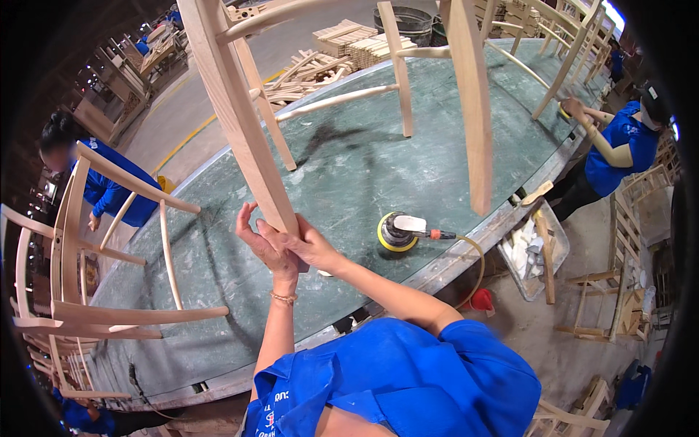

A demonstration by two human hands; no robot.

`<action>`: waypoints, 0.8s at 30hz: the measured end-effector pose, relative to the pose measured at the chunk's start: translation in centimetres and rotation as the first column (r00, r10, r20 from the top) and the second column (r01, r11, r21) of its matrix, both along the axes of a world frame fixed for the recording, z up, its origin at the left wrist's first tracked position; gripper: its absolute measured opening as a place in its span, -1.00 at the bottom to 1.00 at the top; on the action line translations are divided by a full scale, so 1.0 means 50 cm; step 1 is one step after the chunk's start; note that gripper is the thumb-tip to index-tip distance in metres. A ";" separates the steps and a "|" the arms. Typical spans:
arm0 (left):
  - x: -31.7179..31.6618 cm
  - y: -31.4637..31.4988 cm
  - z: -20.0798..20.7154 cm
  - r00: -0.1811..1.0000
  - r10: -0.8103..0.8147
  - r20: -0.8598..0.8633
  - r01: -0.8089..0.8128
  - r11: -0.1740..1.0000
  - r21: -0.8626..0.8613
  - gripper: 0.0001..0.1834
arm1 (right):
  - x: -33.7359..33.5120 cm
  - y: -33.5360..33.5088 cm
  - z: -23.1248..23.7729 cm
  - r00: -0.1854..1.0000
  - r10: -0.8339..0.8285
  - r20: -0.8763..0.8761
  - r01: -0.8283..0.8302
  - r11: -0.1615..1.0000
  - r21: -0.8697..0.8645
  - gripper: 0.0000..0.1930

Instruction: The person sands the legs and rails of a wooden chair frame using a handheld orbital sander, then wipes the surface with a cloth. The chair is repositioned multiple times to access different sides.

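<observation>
From my remote seat I watch two hands meet at the lower end of a pale wooden chair leg (244, 124). The right hand (314, 246) is closed around that end; the left hand (268, 246) lies against the leg's left side with its fingers loosely spread, and I can't tell whether it grips. The hands sit together, overlapping at the wood.

The leg's long axis runs on a slant, from the upper left down to the right, its near end pointing toward the wearer's chest. It belongs to a chair frame (338, 100) over the far middle of the green tabletop (342, 182), running out of my view at the top. A thinner leg (397, 73) beyond stands nearly upright.

To the right of the hands, well apart, a sander (397, 231) with a yellow-edged pad rests on the tabletop, its hose (480, 262) curving over the near edge. At left, I see another chair frame (138, 315).
</observation>
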State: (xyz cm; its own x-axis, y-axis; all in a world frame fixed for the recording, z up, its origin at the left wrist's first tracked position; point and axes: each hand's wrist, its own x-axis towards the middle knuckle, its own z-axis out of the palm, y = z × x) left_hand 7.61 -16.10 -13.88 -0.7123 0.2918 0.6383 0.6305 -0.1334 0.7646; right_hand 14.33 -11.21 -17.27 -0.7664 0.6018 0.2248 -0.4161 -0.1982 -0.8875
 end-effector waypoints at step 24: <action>-0.262 0.237 0.008 0.778 -0.412 0.475 0.466 0.885 0.004 -0.27 | 0.559 0.006 0.088 0.337 -0.892 0.300 0.629 0.451 0.634 -0.61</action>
